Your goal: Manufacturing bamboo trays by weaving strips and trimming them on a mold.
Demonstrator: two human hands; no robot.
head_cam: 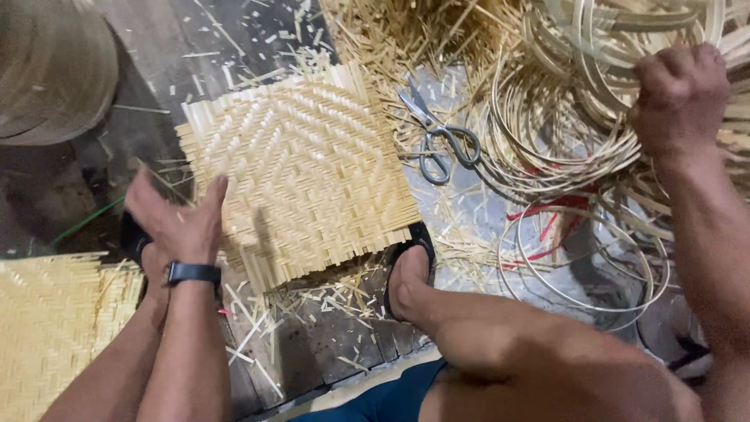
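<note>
Pale woven bamboo square mat [301, 168] on floor; left hand [176, 219] open, fingers at its left edge. Right hand [678, 98] fisted on thin bamboo hoop coils [562, 117], steel scissors [437, 141] btwn mat & coils.

You sit on a dark wooden floor [312, 344]. On it lie a square woven mat [301, 168], scissors [437, 141], thin hoops [562, 117], another mat [47, 328] and many small scraps [266, 312].

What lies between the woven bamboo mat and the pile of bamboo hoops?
In the head view, grey-handled scissors lie between the woven mat and the hoops, on scattered bamboo offcuts.
</note>
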